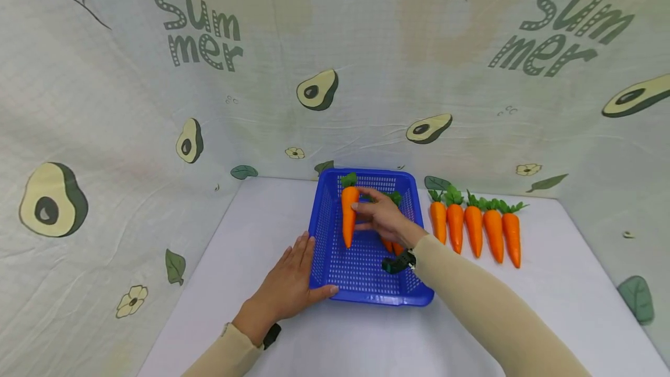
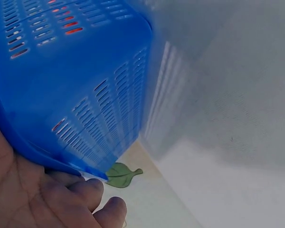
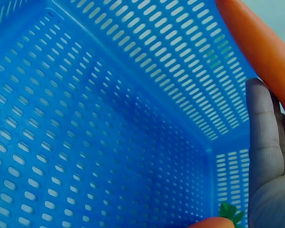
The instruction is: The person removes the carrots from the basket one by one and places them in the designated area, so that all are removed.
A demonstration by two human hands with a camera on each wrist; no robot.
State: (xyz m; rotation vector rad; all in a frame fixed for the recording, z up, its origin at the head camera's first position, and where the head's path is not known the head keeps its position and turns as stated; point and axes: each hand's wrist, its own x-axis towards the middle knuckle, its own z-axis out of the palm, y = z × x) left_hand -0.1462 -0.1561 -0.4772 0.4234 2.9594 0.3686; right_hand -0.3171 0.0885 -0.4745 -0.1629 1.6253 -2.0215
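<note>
A toy-like carrot [image 1: 348, 217] with a short green top stands tilted over the left half of the blue plastic basket [image 1: 374, 298]. My right hand [image 1: 384, 214] pinches it from the right side, between thumb and fingers. Below that hand other carrots [image 1: 398, 248] lie in the basket, mostly hidden by the hand and wrist. My left hand [image 1: 290, 284] rests with straight fingers along the basket's left wall, its thumb on the front rim. In the left wrist view, the fingers [image 2: 88, 194] lie just beneath the rim.
Right of the basket, several carrots [image 1: 473, 231] lie in a row on the white table [image 1: 251, 220], green tops toward the back. A printed cloth [image 1: 366, 34] with avocados and lettering hangs behind and at the sides.
</note>
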